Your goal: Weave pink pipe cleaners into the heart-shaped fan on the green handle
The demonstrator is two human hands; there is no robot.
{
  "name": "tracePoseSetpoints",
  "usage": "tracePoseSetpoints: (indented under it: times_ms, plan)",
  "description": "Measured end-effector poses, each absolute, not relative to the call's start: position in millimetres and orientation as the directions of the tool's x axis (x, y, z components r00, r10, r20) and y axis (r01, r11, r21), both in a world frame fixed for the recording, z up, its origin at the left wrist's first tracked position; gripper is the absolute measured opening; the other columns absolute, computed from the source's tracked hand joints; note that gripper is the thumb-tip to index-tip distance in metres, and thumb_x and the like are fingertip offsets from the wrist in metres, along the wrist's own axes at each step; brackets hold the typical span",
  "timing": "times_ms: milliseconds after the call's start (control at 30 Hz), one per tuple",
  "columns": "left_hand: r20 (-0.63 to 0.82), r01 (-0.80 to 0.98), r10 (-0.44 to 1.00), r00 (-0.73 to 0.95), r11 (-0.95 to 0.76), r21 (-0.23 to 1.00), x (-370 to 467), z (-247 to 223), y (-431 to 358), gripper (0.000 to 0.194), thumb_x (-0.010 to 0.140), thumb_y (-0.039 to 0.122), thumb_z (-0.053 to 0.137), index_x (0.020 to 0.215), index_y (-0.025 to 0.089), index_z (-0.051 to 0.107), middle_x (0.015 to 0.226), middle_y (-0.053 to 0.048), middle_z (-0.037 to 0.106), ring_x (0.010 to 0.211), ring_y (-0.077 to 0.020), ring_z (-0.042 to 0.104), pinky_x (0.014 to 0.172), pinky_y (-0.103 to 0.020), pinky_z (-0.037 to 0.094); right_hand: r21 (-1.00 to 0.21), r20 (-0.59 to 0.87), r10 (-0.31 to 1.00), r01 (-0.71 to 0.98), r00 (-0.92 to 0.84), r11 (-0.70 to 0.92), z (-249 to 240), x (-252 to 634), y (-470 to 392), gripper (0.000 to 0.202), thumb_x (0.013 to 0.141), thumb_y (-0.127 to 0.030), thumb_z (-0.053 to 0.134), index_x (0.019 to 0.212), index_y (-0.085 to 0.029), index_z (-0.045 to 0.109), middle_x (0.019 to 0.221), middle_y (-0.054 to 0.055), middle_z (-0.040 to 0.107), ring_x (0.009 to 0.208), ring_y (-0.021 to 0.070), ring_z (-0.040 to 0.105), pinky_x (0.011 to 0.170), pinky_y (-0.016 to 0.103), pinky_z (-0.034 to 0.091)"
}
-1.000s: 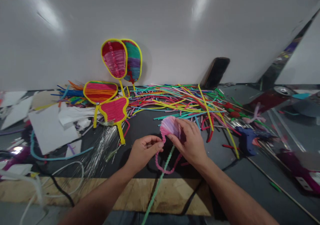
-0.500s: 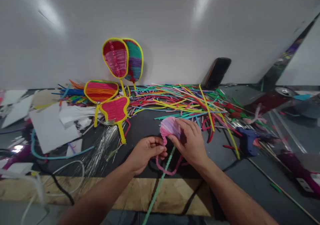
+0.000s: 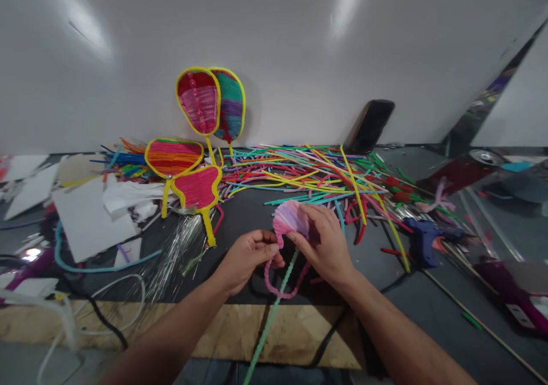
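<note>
My right hand [image 3: 327, 242] grips a fan-shaped piece of pink and lilac pipe cleaners [image 3: 291, 217] between thumb and fingers, covering its right side. A twisted pink pipe cleaner [image 3: 278, 289] hangs from that piece in a loop. My left hand [image 3: 254, 256] pinches this pink strand just below the piece's left edge. From under the piece, a twisted light-green pipe cleaner stem [image 3: 269, 325] slants down toward me, crossing the pink loop. Beyond my hands lies a heap of coloured pipe cleaners [image 3: 295, 168].
Several yellow-edged pipe cleaner shapes [image 3: 199, 185] stand or lie at left-centre, beside white card pieces [image 3: 92, 219]. A phone [image 3: 372, 125] leans on the white wall. Rightward are a blue glue gun [image 3: 422, 242], a drink can [image 3: 462, 168] and a purple tool [image 3: 509, 294]. A white cable [image 3: 139, 294] curls at front left.
My left hand has shifted slightly left with the pink strand, and the hanging loop has moved a little left and up. The right hand keeps its grip on the fan-shaped piece.
</note>
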State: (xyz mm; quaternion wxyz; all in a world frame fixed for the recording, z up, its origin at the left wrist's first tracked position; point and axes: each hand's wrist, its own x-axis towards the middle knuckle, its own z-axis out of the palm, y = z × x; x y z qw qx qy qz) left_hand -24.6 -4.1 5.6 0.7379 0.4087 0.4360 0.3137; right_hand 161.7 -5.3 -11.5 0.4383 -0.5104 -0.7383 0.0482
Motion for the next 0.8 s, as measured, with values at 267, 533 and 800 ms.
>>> tracePoseSetpoints:
  times_ms: [267, 533, 800]
  plan:
    - [-0.33, -0.027, 0.794, 0.511, 0.398, 0.917, -29, 6, -2, 0.025, 0.074, 0.037, 0.064, 0.077, 0.013, 0.06, 0.068, -0.004, 0.064, 0.066, -0.0137, 0.06, 0.068, -0.025, 0.044, -0.54, 0.571, 0.811, 0.685, -0.129, 0.489, -12, 161, -6, 0.046, 0.081, -0.035, 0.059, 0.123, -0.021, 0.045, 0.113, 0.011, 0.058, 0.106, 0.0249, 0.052, 0.092, 0.044, 0.041]
    - [-0.031, 0.414, 0.951, 0.309, -0.105, 0.904, -28, 13, -4, 0.011, 0.069, 0.029, 0.067, 0.072, 0.018, 0.065, 0.07, 0.0, 0.064, 0.068, -0.0144, 0.055, 0.066, -0.022, 0.04, -0.446, 0.582, 0.797, 0.758, -0.158, 0.476, -10, 160, -7, 0.048, 0.081, -0.037, 0.06, 0.123, -0.021, 0.046, 0.115, 0.01, 0.059, 0.105, 0.0256, 0.053, 0.094, 0.046, 0.038]
    - [-0.266, 0.172, 0.848, 0.459, 0.209, 0.963, -34, 10, -1, 0.024, 0.069, 0.036, 0.068, 0.066, 0.013, 0.065, 0.062, -0.003, 0.065, 0.059, -0.0135, 0.056, 0.059, -0.022, 0.04, -0.479, 0.556, 0.809, 0.723, -0.19, 0.498, -9, 158, -8, 0.047, 0.081, -0.039, 0.059, 0.123, -0.021, 0.047, 0.116, 0.01, 0.059, 0.108, 0.0255, 0.052, 0.091, 0.044, 0.04]
